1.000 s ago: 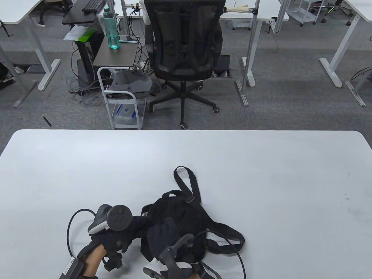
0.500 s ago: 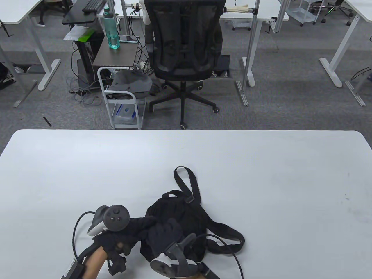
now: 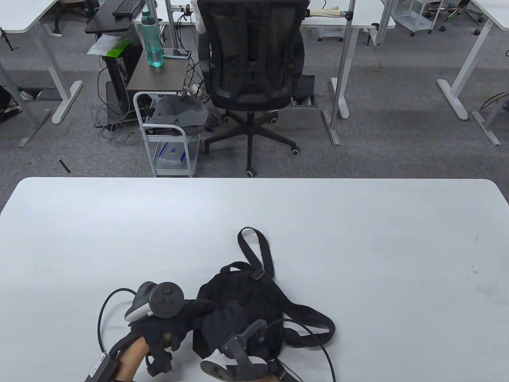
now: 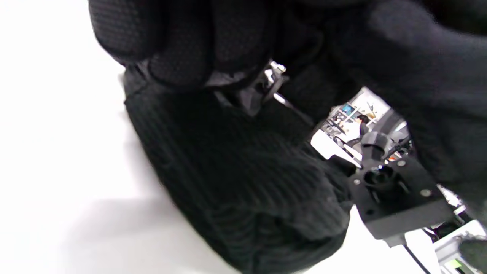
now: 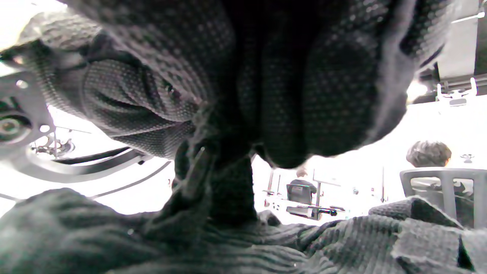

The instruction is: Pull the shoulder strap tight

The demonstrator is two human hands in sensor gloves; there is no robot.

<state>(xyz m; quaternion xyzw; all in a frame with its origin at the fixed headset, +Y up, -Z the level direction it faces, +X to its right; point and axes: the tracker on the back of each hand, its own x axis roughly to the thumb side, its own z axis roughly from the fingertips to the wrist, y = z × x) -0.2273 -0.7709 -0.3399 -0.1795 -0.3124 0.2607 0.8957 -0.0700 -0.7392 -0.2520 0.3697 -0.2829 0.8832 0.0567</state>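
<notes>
A small black backpack (image 3: pixel 254 296) lies on the white table (image 3: pixel 358 246) near its front edge. One shoulder strap loops away at the far side (image 3: pixel 254 244), another curls out to the right (image 3: pixel 314 318). My left hand (image 3: pixel 191 312) grips the bag's left edge; in the left wrist view its curled fingers (image 4: pixel 182 42) close next to a small metal buckle (image 4: pixel 274 74). My right hand (image 3: pixel 224 318) rests on top of the bag. In the right wrist view its fingers (image 5: pixel 289 87) pinch a black strap (image 5: pixel 228 186) that rises from the bag's ribbed fabric (image 5: pixel 266 247).
A black office chair (image 3: pixel 254 79) and a white wire cart (image 3: pixel 167 135) stand on the floor beyond the table's far edge. Tracker cables (image 3: pixel 101 314) trail on the table beside both wrists. The table stretches bare white to the left, right and far side.
My left hand has shifted slightly right, closer to the bag. The bag's left side has bunched up under both hands. My right hand has barely moved.
</notes>
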